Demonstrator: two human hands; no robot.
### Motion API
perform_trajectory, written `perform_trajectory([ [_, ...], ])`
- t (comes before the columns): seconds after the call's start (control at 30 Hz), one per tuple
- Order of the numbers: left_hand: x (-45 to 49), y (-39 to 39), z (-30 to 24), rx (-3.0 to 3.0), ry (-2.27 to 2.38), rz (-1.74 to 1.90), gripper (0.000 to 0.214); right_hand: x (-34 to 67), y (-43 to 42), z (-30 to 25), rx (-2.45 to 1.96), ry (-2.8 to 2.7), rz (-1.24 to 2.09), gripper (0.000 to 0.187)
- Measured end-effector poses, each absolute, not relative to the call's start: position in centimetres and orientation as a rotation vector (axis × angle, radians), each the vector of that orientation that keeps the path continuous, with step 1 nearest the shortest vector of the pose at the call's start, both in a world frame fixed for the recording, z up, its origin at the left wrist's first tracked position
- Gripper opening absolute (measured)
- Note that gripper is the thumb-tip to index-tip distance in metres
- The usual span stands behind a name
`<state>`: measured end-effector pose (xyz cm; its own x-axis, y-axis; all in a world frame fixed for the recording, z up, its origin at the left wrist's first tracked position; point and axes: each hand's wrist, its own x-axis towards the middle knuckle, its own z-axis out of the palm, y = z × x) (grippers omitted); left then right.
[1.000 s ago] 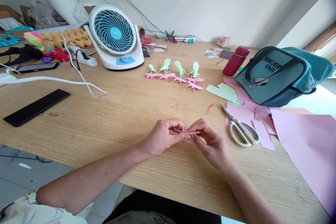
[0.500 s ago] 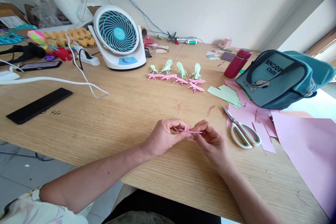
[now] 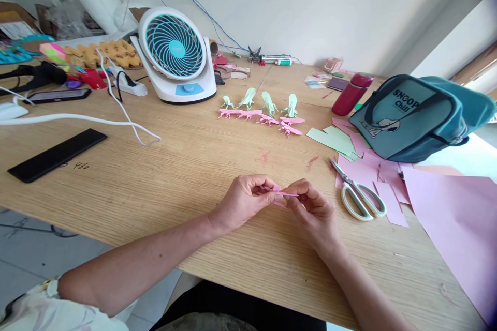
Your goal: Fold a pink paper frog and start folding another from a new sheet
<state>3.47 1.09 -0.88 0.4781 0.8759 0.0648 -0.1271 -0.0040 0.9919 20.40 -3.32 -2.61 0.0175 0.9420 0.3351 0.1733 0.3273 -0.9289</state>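
Note:
A small folded pink paper piece [image 3: 289,194] is pinched between both hands just above the wooden table. My left hand [image 3: 248,199] closes thumb and fingers on its left part, and my right hand [image 3: 313,209] closes on its right part. Narrow pink strips stick out between the fingertips; much of the piece is hidden by the fingers. Farther back stand several pink paper insects [image 3: 267,119] in a row, with several pale green paper insects [image 3: 269,104] behind them. White-handled scissors [image 3: 361,196] lie to the right of my right hand.
Pink paper pieces [image 3: 390,204] and green paper strips [image 3: 330,139] lie at the right, beside a large pink sheet [image 3: 454,217]. Behind them are a teal bag [image 3: 411,119] and a red flask [image 3: 351,95]. A fan [image 3: 174,57], white cable [image 3: 77,120] and black bar [image 3: 58,155] occupy the left.
The pink paper piece has tilted slightly between my fingertips. Both hands stay in nearly the same place and keep their pinch.

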Motion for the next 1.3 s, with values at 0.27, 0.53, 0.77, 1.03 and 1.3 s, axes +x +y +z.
perform_trajectory([
  [0.27,2.8,0.9,0.1,1.797,0.786,1.006,0.011,20.8,-3.1,-2.1,-1.135,-1.388,1.025,0.020],
  [0.53,2.4,1.1,-0.1,1.978,0.778,1.015,0.014,22.1,-3.0,-0.6,-1.162,-1.445,1.228,0.023],
  [0.77,2.6,1.0,-0.5,2.033,0.721,1.004,0.012,22.2,-2.8,-0.3,-1.226,-1.384,1.304,0.035],
  [1.03,2.8,0.8,-0.3,2.021,0.723,0.992,0.009,22.3,-2.9,-0.4,-1.253,-1.361,1.492,0.037],
  [1.3,2.8,0.9,-0.5,1.980,0.663,1.009,0.006,22.5,-2.9,-0.7,-1.217,-1.345,1.556,0.035],
])
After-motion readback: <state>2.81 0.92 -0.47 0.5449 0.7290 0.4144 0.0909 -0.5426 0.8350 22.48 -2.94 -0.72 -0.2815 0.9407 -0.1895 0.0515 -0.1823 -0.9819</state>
